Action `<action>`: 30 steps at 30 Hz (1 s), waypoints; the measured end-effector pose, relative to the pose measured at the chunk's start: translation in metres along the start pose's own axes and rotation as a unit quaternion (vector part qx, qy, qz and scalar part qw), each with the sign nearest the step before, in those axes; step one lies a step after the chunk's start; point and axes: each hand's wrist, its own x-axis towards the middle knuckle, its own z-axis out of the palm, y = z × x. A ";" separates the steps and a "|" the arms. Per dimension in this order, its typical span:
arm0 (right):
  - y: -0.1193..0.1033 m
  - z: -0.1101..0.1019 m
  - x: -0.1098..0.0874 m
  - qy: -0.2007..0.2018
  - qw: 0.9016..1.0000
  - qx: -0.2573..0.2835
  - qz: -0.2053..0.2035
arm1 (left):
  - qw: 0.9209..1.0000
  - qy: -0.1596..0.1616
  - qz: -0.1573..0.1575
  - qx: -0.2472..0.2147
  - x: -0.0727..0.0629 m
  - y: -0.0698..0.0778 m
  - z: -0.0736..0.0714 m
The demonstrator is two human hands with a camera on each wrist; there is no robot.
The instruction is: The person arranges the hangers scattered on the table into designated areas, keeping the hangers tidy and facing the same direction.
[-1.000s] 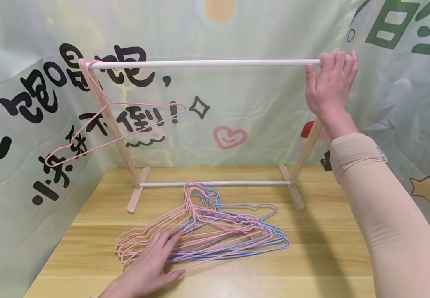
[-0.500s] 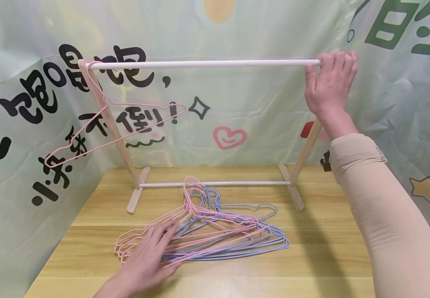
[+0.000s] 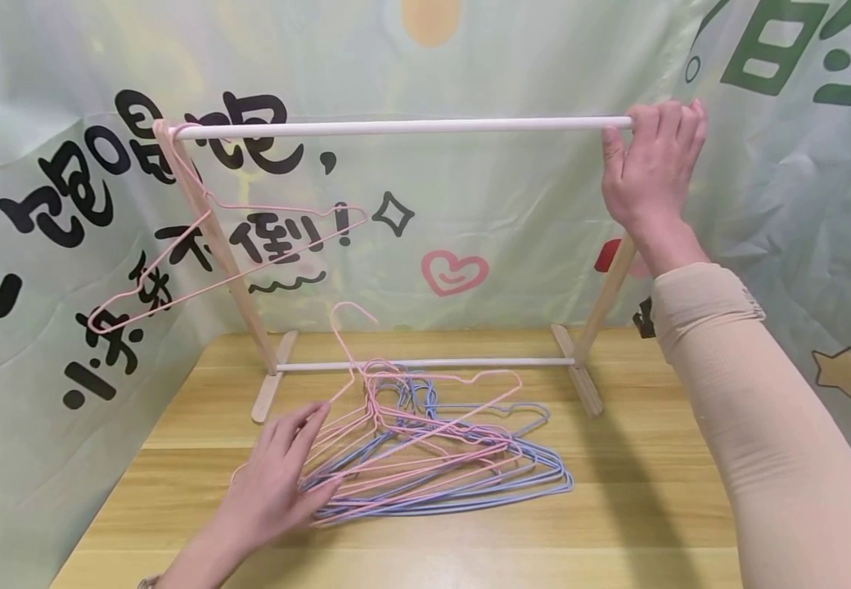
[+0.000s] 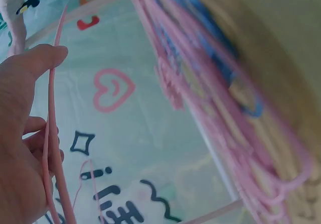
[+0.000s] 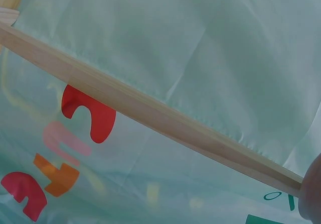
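Note:
My left hand (image 3: 271, 483) holds a pink wire hanger (image 3: 352, 304) by one shoulder, raised just above the pile with its hook upward. The left wrist view shows the thumb and curled fingers on that hanger's wire (image 4: 51, 91). Below and beside it lie several overlapping pink hangers (image 3: 370, 401), with blue hangers (image 3: 568, 483) among and under them. At the rack's upper right corner, my right hand (image 3: 654, 168) grips the end of the white top rail (image 3: 411, 127). In the right wrist view, only part of that hand (image 5: 311, 189) shows beside the wooden post.
One pink hanger (image 3: 285, 207) hangs at the rail's left end, against the left wooden post (image 3: 230, 262). The rack's feet (image 3: 271, 393) and white lower bar (image 3: 484, 361) stand behind the pile on the wooden table (image 3: 661, 491). A printed cloth (image 3: 529, 221) encloses the back and sides.
My left hand has moved up and left, lifting one pink hanger off the pile. The right hand stays on the rack's corner.

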 end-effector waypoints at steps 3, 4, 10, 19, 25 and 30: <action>0.000 -0.001 0.000 0.002 1.000 -0.002 0.000 | 1.000 0.025 0.011 0.006 0.008 -0.006 -0.006; 0.000 -0.001 0.000 0.002 1.000 -0.002 0.000 | 0.999 0.035 0.016 0.009 0.011 -0.008 -0.008; -0.001 -0.001 0.000 0.001 1.000 -0.002 0.001 | 0.995 0.083 0.043 0.021 0.028 -0.021 -0.020; -0.002 0.000 0.000 -0.004 1.000 -0.002 0.002 | 0.987 0.131 0.076 0.059 0.052 -0.038 -0.038; -0.004 -0.001 0.000 -0.007 1.000 -0.003 0.003 | 0.981 0.157 0.077 0.085 0.070 -0.049 -0.054; -0.003 -0.003 0.000 -0.007 1.000 -0.005 0.005 | 0.980 0.159 0.074 0.099 0.085 -0.056 -0.069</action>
